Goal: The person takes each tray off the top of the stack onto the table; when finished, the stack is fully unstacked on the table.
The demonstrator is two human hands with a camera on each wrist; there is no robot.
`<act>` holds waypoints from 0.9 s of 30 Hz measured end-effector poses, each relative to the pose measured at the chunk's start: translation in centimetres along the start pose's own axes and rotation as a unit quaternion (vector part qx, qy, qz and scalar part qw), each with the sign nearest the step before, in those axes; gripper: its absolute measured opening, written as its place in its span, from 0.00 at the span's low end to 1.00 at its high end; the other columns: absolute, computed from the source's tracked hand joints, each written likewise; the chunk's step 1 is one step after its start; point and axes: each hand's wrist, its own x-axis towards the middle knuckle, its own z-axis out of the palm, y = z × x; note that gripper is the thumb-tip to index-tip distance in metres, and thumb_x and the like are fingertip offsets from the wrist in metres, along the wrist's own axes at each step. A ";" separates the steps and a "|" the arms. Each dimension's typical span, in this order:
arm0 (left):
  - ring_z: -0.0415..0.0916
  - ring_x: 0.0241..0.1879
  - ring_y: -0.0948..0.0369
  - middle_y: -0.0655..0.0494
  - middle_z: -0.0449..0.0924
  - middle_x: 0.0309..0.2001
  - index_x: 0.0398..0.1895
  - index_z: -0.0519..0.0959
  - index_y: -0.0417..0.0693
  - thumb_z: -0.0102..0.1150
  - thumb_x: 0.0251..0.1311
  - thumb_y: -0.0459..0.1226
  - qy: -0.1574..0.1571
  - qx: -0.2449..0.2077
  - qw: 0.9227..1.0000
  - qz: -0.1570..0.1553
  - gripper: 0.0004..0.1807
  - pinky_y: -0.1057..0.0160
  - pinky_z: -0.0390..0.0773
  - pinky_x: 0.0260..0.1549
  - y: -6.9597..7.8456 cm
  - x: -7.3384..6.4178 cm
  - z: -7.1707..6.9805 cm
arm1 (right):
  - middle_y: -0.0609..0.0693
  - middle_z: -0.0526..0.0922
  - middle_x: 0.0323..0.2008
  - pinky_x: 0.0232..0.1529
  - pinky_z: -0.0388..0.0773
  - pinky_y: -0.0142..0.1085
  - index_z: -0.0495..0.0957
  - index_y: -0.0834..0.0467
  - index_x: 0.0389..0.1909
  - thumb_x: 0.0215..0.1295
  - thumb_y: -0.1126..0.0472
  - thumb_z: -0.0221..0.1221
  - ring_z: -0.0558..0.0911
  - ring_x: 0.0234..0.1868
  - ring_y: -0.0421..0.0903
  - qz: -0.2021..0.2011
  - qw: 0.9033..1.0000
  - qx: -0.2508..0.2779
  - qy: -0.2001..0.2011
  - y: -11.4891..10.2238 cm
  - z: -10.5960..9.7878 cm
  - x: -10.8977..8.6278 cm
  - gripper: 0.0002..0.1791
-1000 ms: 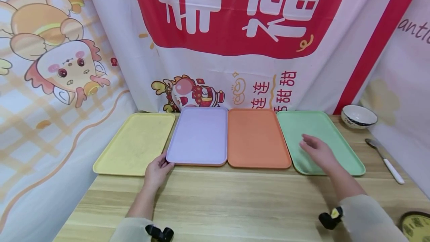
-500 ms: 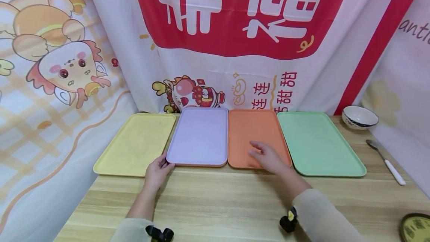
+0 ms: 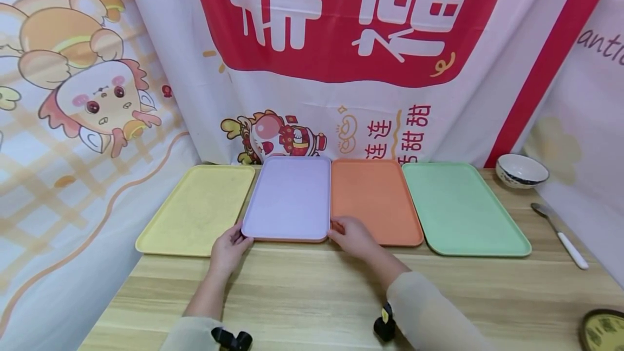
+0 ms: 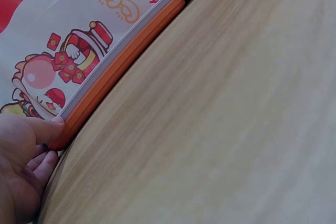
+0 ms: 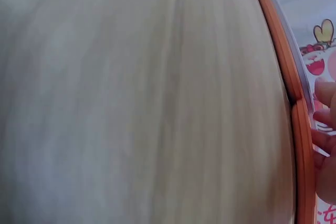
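Observation:
A lavender tray (image 3: 287, 199) lies on top of an orange tray, whose rim (image 4: 79, 114) shows beneath it in the left wrist view. My left hand (image 3: 228, 251) holds the near left corner, thumb on the lavender edge and fingers low at the orange rim. At the near right corner, my right hand (image 3: 355, 237) touches the lavender edge with thumb and loosely bent fingers; the right wrist view catches its fingers (image 5: 325, 129) only at the frame's side. Under that hand lies another orange tray (image 3: 372, 194), directly beside the lavender one.
A yellow tray (image 3: 200, 205) lies at the left and a green tray (image 3: 463, 205) at the right on the wooden table (image 3: 302, 297). Further right are a white bowl (image 3: 521, 171), a spoon (image 3: 560, 234) and a round yellow-green object (image 3: 604, 329). Printed cloth (image 3: 341, 91) hangs behind.
My right hand has moved left, from over the green tray across the orange one to the lavender tray's near right corner. The left hand and the trays have not visibly moved.

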 end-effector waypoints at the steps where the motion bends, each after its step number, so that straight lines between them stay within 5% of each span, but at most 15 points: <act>1: 0.64 0.68 0.40 0.28 0.62 0.67 0.70 0.59 0.27 0.60 0.61 0.27 0.000 -0.001 1.000 0.000 0.35 0.55 0.71 0.64 -0.1 0.0 0.0 | 0.59 0.82 0.54 0.64 0.76 0.50 0.76 0.64 0.60 0.68 0.57 0.60 0.77 0.59 0.54 -0.010 1.000 -0.020 0.005 -0.1 0.2 0.1 0.23; 7: 0.64 0.67 0.40 0.27 0.62 0.67 0.69 0.59 0.27 0.60 0.61 0.27 0.004 -0.004 1.000 0.005 0.34 0.55 0.71 0.64 -0.1 0.1 0.1 | 0.53 0.81 0.35 0.46 0.77 0.46 0.81 0.61 0.43 0.66 0.57 0.61 0.76 0.42 0.49 -0.030 0.997 -0.062 0.027 -0.5 0.8 0.4 0.11; 12: 0.65 0.68 0.40 0.28 0.63 0.68 0.69 0.60 0.27 0.60 0.61 0.27 0.005 0.001 1.000 0.002 0.34 0.55 0.71 0.64 -0.3 0.1 0.0 | 0.58 0.82 0.48 0.59 0.78 0.50 0.79 0.64 0.54 0.68 0.55 0.60 0.78 0.54 0.54 0.005 0.999 -0.022 0.022 -0.8 0.9 0.3 0.20; 17: 0.65 0.68 0.40 0.27 0.63 0.67 0.70 0.60 0.27 0.59 0.62 0.27 0.004 0.001 1.000 0.001 0.34 0.55 0.71 0.64 -0.3 0.1 0.0 | 0.61 0.81 0.51 0.56 0.80 0.51 0.77 0.66 0.55 0.69 0.55 0.59 0.78 0.54 0.55 0.034 0.998 0.047 0.028 -1.0 1.1 0.3 0.21; 21: 0.65 0.67 0.41 0.27 0.64 0.66 0.69 0.61 0.27 0.59 0.62 0.27 0.007 -0.008 1.000 0.002 0.33 0.56 0.71 0.64 -0.2 0.1 0.1 | 0.61 0.79 0.58 0.62 0.79 0.49 0.72 0.65 0.63 0.69 0.55 0.59 0.77 0.60 0.56 0.079 0.988 0.122 0.043 -1.6 1.2 0.3 0.26; 27: 0.65 0.68 0.42 0.28 0.64 0.67 0.69 0.61 0.27 0.60 0.63 0.28 0.010 -0.013 1.000 -0.001 0.32 0.57 0.71 0.64 -0.1 0.0 0.0 | 0.61 0.83 0.49 0.46 0.85 0.35 0.72 0.67 0.62 0.70 0.61 0.57 0.82 0.46 0.47 0.111 0.963 0.236 0.069 -2.3 1.4 0.7 0.23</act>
